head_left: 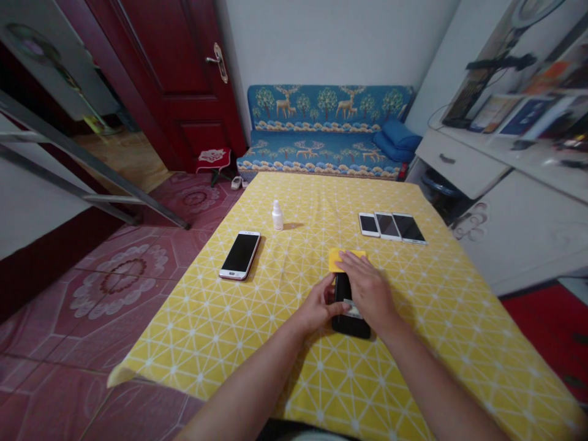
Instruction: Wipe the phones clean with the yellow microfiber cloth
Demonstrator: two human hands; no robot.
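Observation:
A black phone (pixel 351 326) lies on the yellow patterned tablecloth (pixel 285 343), with a pale label on its upper face. My left hand (pixel 319 303) grips the phone's left side, thumb on top and fingers at the edge. Over the far end of the phone, my right hand (pixel 367 288) presses a yellow cloth (pixel 334 260) down with its fingers laid across it. That end of the phone is hidden under cloth and fingers. To the left lies a white-framed phone (pixel 240 254), screen up. Beyond it a small white bottle (pixel 277 216) stands upright.
Three phones (pixel 389 226) lie side by side at the table's far right. Behind the table is a blue sofa (pixel 316 141). A white cabinet (pixel 519 214) stands at the right, and a metal ladder-like frame (pixel 114 177) leans at the left by a red door (pixel 184 73).

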